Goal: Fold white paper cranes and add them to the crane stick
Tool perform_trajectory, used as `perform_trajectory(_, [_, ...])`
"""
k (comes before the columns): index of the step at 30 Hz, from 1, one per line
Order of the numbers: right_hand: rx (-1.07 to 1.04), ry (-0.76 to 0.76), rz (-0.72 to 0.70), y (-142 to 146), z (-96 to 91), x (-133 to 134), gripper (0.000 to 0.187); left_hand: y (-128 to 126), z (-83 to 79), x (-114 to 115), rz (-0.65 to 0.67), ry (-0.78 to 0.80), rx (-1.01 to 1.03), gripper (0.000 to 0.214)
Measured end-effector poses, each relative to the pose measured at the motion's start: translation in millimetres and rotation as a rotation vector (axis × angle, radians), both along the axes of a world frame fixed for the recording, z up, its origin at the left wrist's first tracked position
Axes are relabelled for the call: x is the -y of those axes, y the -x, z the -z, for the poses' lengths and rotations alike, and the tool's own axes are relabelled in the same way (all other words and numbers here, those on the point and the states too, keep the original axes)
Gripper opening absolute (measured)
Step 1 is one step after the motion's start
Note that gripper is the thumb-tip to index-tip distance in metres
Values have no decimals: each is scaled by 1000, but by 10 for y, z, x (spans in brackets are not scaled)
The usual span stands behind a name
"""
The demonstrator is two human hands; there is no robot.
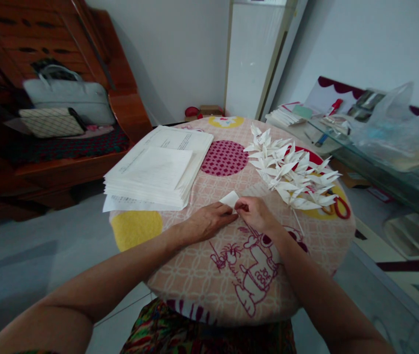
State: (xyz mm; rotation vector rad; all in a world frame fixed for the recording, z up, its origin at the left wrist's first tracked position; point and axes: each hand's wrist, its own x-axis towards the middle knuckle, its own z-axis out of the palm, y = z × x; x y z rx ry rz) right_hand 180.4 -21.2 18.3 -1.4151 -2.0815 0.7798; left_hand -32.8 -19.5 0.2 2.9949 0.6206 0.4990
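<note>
Between my hands, over the middle of the round table, is a small folded piece of white paper (pixel 229 198). My left hand (pixel 209 220) lies across its near left side, fingers closed against it. With bent fingers, my right hand (pixel 254 212) pinches the paper's right edge. The lower part of the paper is hidden behind my fingers. To the right lies a heap of pointed, folded white paper shapes (pixel 286 169). A thick stack of printed paper sheets (pixel 146 167) sits on the left, with smaller blank sheets on top.
A patterned cloth (pixel 209 275) covers the round table. Red-handled scissors (pixel 342 208) lie by its right edge, partly under the paper heap. A glass-topped cabinet (pixel 386 162) with a plastic bag stands at the right. A wooden bench (pixel 121 103) with bags is at the left.
</note>
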Motion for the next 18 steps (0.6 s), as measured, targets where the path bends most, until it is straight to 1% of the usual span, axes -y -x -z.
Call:
perform_trajectory(3, [64, -2, 22, 20, 44, -20, 14, 72, -19, 0, 37, 55, 29, 31])
perform_trajectory(6, [119, -21, 42, 30, 47, -16, 12, 166, -41, -4, 72, 116, 93, 30])
perform_trajectory(10, [203, 12, 88, 104, -37, 34, 5, 266, -53, -32, 105, 199, 184, 33])
perform_trajectory(14, [319, 9, 110, 207, -154, 90, 13, 302, -61, -62, 141, 253, 216, 36])
perform_trajectory(18, [333, 29, 132, 216, -170, 73, 12, 307, -52, -69, 127, 270, 217, 36])
